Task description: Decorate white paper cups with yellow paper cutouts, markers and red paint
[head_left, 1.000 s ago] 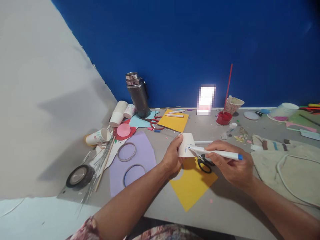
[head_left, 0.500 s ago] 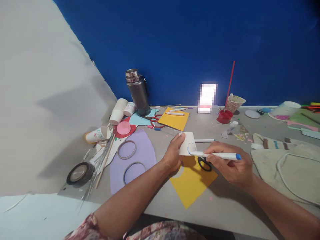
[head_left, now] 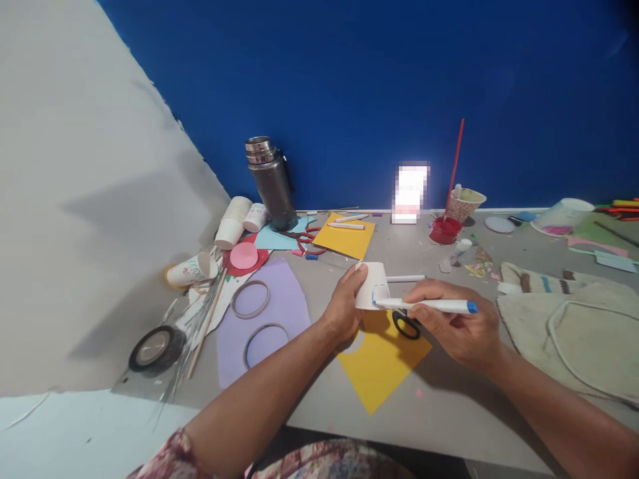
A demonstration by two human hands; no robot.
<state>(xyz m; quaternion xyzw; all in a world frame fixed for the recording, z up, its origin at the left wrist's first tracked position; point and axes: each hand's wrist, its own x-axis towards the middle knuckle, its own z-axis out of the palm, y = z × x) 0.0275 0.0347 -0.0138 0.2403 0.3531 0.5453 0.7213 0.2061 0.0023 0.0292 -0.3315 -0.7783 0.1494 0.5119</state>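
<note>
A left hand [head_left: 346,307] holds a white cup [head_left: 367,283] while a right hand [head_left: 456,322] puts a marker [head_left: 434,305] to it

Closest to the viewer are the person's patterned clothes [head_left: 334,459], at the front edge of a grey table [head_left: 309,406]. On this table a yellow sheet [head_left: 372,379] lies with one corner pointing to the person, below the cup. The left hand is closed around the side of the cup, its thumb near the upper edge. The cup is in front of the person, above the table, and its wall carries a blue drawn line. The right hand is closed too, with the marker pinched between thumb and fingers; the blue end points to the right and the tip meets the lower part of the cup. Just under the marker, one black handle of scissors [head_left: 407,326] is visible.

To the left there is a dark roll of tape [head_left: 154,349], and a purple sheet [head_left: 284,293] bearing two rings [head_left: 249,315]. To the right lies a beige cloth [head_left: 529,339].

Farther away, another yellow sheet [head_left: 344,243] carries two pens [head_left: 347,226]. A metal flask [head_left: 272,193] stands near stacked cups [head_left: 233,223], and a red pot [head_left: 446,229] is beside a patterned cup [head_left: 465,205]. Behind everything rises a blue wall [head_left: 349,100].
</note>
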